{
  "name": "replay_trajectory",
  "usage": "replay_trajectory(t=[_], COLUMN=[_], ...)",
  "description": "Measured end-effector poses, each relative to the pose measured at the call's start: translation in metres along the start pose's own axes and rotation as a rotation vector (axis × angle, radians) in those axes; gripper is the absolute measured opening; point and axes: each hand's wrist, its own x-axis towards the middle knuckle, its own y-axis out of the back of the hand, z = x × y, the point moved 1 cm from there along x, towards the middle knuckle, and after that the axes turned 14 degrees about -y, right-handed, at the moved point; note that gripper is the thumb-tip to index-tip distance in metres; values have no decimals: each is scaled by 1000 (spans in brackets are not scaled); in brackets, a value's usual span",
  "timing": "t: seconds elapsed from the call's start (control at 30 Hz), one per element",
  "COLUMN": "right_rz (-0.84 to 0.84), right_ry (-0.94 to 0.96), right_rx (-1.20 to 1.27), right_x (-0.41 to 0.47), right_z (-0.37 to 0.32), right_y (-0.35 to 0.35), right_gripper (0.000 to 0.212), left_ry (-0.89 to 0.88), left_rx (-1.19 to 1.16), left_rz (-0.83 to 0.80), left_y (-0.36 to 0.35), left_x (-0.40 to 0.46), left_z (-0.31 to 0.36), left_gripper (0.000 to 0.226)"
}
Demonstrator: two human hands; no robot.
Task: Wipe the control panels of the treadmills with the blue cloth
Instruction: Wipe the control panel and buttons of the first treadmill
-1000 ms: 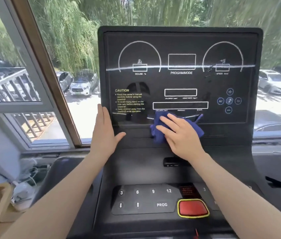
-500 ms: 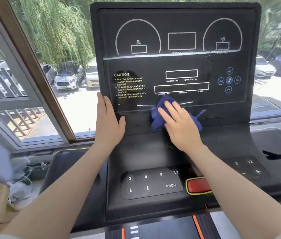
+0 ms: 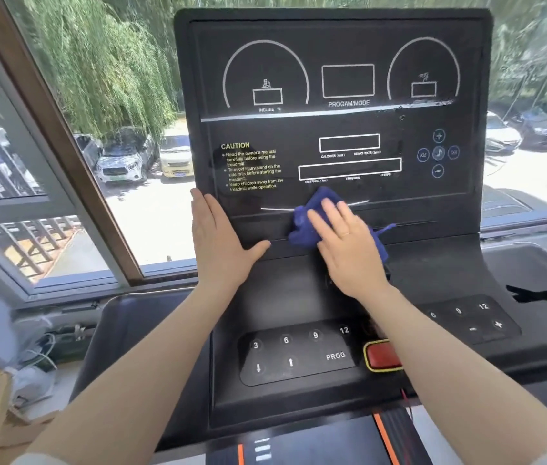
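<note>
Now right hand (image 3: 349,246) presses blue cloth (image 3: 305,223) on treadmill panel (image 3: 349,129) by window (image 3: 97,95).

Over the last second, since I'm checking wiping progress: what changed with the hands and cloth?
Little: the right hand keeps pressing the blue cloth flat along the control panel's bottom edge, barely shifting. The camera tilted down, showing more of the keypad. The left hand stayed flat on the panel's left edge; nothing was gripped or released.

Both arms extended; left hand (image 3: 220,241) and right hand (image 3: 349,248) lie flat.
</note>
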Motion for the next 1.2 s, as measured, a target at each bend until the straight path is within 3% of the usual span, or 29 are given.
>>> replay_trajectory(t=[0.17,0.23,0.3,0.43,0.5,0.67,0.73,0.83,0.93,1.0,1.13,1.2], right_rz=[2,-2,-12,-31,-49,-57,-45,-52,-55,-56,-34,-38], right_ry=[-411,-344,-142,93,51,-332,-242,55,218,198,-83,-27], right_rx=[1,8,13,5,-48,17,0,-2,-5,-24,-20,7], right_x=[-4,-4,-9,-1,3,-3,-4,-2,10,12,6,10], right_z=[30,14,5,43,78,124,103,77,95,128,183,176], right_y=[5,3,-2,4,12,20,15,7,9,14,22,20], right_gripper=[57,55,52,49,50,56,53,50,49,50,53,52], left_ry=[215,244,234,224,246,367,403,419,463,510,576,594], left_rx=[0,-12,-14,35,38,-18,-7,16,0,-41,-89,-94], left_rz=[-27,0,35,19,24,61,70,87,82,81,117,148], left_y=[-8,-13,-18,-22,-24,-35,-40,-47,-56,-65,-85,-91], left_x=[3,4,5,5,3,-5,-10,-13,-7,0,6,8], left_z=[29,32,32,34,37,49,56,71,92,107,130,134], left_gripper=[131,134,135,131,129,117,109,103,106,110,113,113])
